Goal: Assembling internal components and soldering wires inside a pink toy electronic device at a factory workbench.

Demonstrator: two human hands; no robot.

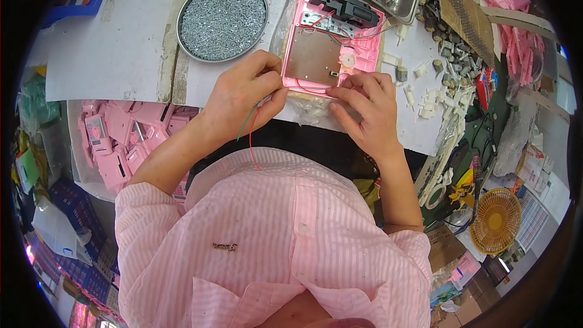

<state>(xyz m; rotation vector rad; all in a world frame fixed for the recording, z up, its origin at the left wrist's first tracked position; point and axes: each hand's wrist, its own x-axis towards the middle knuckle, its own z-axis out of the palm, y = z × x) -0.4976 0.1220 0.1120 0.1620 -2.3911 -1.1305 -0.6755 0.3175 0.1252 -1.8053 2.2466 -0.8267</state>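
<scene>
In front of me lies an open pink plastic housing (363, 42) with a brown circuit board (316, 54) inside. A black mechanism (346, 9) on a metal plate sits at its far end, with thin red and grey-green wires beside it. My left hand (252, 88) is closed at the housing's near left corner, pinching red and green wires (251, 140) whose loose ends hang below it. Along the near edge runs a red wire (302, 87). My right hand (369, 106) rests its fingertips at the near right of that edge, thumb apart from the index finger.
A round metal dish of small screws (223, 21) stands to the left. Behind the housing is a steel tray (398, 6) with small metal parts. Small motors and white plastic pieces (425, 100) lie at right. A bin of pink housings (121, 136) is at lower left.
</scene>
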